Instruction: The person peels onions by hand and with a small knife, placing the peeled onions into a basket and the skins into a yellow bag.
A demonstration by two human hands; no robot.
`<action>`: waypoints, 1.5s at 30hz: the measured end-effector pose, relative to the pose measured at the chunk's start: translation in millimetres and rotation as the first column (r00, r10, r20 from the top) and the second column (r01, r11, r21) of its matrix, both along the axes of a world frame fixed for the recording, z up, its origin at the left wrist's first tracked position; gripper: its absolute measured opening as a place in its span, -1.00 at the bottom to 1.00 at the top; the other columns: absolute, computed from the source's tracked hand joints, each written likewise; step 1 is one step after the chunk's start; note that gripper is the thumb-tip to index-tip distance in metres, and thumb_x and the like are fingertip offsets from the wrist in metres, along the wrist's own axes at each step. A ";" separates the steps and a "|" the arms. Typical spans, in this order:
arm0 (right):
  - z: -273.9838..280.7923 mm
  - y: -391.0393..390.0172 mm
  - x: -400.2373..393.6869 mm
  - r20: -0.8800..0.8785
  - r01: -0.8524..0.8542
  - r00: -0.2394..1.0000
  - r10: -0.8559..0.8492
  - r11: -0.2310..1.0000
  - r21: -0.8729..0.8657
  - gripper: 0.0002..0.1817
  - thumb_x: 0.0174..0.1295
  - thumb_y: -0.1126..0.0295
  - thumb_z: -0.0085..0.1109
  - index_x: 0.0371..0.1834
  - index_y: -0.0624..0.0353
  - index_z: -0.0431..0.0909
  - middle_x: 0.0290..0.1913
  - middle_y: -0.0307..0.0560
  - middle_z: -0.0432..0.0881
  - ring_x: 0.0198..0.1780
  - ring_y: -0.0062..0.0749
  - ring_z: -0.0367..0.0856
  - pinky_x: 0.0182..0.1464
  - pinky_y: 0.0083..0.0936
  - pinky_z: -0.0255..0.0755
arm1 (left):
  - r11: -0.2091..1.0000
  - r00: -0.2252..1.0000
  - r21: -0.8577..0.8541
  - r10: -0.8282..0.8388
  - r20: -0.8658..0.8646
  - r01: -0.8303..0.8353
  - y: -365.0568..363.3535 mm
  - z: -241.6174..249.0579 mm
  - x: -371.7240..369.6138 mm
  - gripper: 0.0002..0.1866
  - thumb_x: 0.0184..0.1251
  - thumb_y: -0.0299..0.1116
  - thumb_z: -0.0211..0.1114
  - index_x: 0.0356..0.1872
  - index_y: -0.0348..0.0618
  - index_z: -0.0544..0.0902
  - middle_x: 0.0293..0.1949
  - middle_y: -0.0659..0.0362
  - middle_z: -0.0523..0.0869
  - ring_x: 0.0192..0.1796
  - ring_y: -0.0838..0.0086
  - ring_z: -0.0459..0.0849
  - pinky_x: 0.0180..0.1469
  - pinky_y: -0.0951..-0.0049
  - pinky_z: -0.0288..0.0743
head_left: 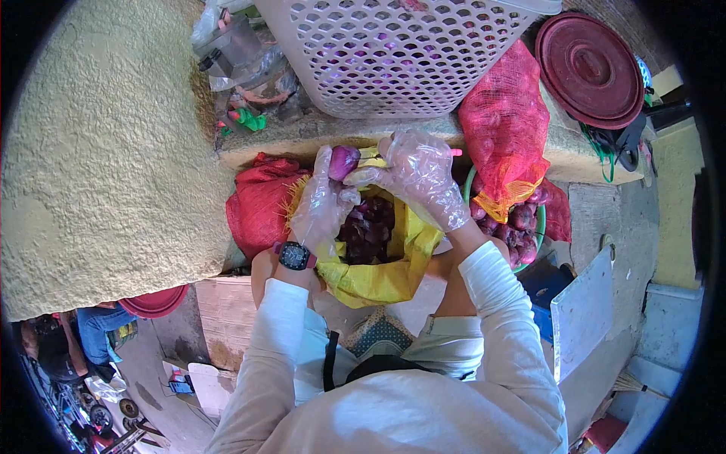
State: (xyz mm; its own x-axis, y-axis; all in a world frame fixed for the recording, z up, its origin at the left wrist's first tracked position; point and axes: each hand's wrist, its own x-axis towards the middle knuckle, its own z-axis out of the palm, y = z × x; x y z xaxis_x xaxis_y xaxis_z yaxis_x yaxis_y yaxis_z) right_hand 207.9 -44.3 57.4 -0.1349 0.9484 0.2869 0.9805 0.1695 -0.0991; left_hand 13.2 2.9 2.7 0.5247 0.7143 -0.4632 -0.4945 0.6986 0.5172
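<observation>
A peeled-looking purple onion (344, 162) is pinched in the fingers of my left hand (321, 204), which wears a clear plastic glove. My right hand (423, 175), gloved the same way, is wrapped around a small knife with a pink handle (456, 152). The thin blade points left toward the onion, and the right thumb sits close to it. Both hands are over a yellow sack (363, 284), its mouth wide apart between my legs. Dark purple onion skins (367, 233) lie inside it.
A white perforated basket (393, 68) with purple onions stands on the ledge ahead. Right of it, a red mesh bag (507, 113) hangs over a green-rimmed basin of onions (522, 219). A maroon lid (590, 69) lies beyond. Left of the sack is a red sack (261, 204).
</observation>
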 end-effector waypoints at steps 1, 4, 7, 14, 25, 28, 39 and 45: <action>-3.7 0.3 0.3 -0.001 -0.001 1.000 0.001 1.000 0.000 -0.48 0.11 -0.19 0.40 -0.27 0.09 0.63 -0.34 -0.07 0.65 -0.19 -0.11 0.72 -0.19 -0.12 0.57 | 1.000 0.999 0.001 -0.006 -0.046 0.006 -0.4 1.9 -0.9 -0.48 0.60 0.18 0.21 0.05 -0.15 0.63 -0.24 0.22 0.68 -0.45 0.60 0.47 -0.47 0.63 0.41; -10.7 0.6 2.1 0.026 -0.026 0.999 0.023 0.994 0.108 -0.46 0.18 -0.27 0.36 -0.23 0.01 0.67 -0.29 -0.07 0.70 -0.18 -0.10 0.76 -0.18 -0.11 0.62 | 0.993 0.986 -0.062 -0.092 0.138 0.102 7.2 -7.8 -9.5 -0.53 0.59 0.16 0.23 0.06 -0.08 0.64 -0.29 0.21 0.69 -0.43 0.56 0.54 -0.48 0.63 0.41; -10.2 0.0 1.3 0.015 -0.102 0.995 0.101 0.973 0.205 -0.51 0.22 -0.19 0.36 -0.12 0.01 0.63 -0.17 -0.05 0.69 -0.10 -0.13 0.75 -0.15 -0.15 0.62 | 0.997 1.000 -0.069 -0.026 -0.007 0.025 6.5 0.1 -8.0 -0.47 0.59 0.19 0.21 0.02 -0.16 0.63 -0.31 0.21 0.64 -0.46 0.60 0.49 -0.51 0.63 0.37; -19.2 1.5 -5.9 -0.022 -0.132 0.990 0.141 0.964 0.229 -0.43 0.27 0.09 0.35 0.34 -0.06 0.53 -0.15 -0.09 0.68 -0.06 -0.16 0.75 -0.11 -0.17 0.63 | 0.995 0.983 0.032 -0.089 -0.162 0.095 11.0 9.3 -16.9 -0.43 0.61 0.24 0.14 0.01 -0.15 0.65 -0.43 0.16 0.66 -0.48 0.52 0.56 -0.49 0.58 0.40; -7.3 -4.2 -10.4 0.012 -0.239 0.971 0.240 0.970 -0.044 -0.24 0.38 0.30 0.22 0.67 -0.32 0.27 -0.23 -0.07 0.62 -0.21 -0.12 0.74 -0.16 -0.14 0.63 | 0.979 0.907 0.086 -0.137 -0.399 0.185 10.2 15.7 -27.5 -0.49 0.62 0.17 0.15 0.01 -0.13 0.67 -0.45 0.23 0.67 -0.49 0.57 0.60 -0.42 0.57 0.48; -12.4 -3.8 -7.3 -0.030 -0.255 0.967 0.255 0.967 -0.026 -0.26 0.40 0.34 0.20 0.67 -0.32 0.27 -0.24 -0.05 0.60 -0.22 -0.08 0.73 -0.16 -0.13 0.62 | 0.981 0.888 0.100 -0.104 -0.448 0.165 4.3 24.7 -25.9 -0.53 0.62 0.12 0.19 0.09 -0.11 0.66 -0.44 0.22 0.68 -0.47 0.56 0.63 -0.41 0.57 0.52; -17.8 -11.0 -7.5 -0.785 -0.231 0.611 0.106 0.972 -0.049 -0.56 0.56 0.16 0.16 0.36 0.17 0.58 0.03 0.22 0.75 0.09 0.05 0.76 0.15 -0.26 0.61 | 0.974 0.882 0.135 -0.102 -0.459 0.183 0.3 34.3 -22.5 -0.50 0.52 0.22 0.26 -0.16 -0.08 0.69 -0.45 0.23 0.70 -0.48 0.55 0.62 -0.38 0.56 0.49; -10.8 -21.5 -17.4 -0.866 -0.223 0.500 0.001 0.967 -0.127 -0.62 0.48 0.30 0.35 0.23 0.31 0.66 0.03 0.05 0.76 0.02 -0.40 0.73 0.11 -0.41 0.59 | 0.975 0.884 0.111 -0.125 -0.451 0.195 1.2 30.9 -23.2 -0.49 0.51 0.23 0.27 -0.14 -0.07 0.68 -0.45 0.26 0.68 -0.48 0.56 0.61 -0.39 0.55 0.49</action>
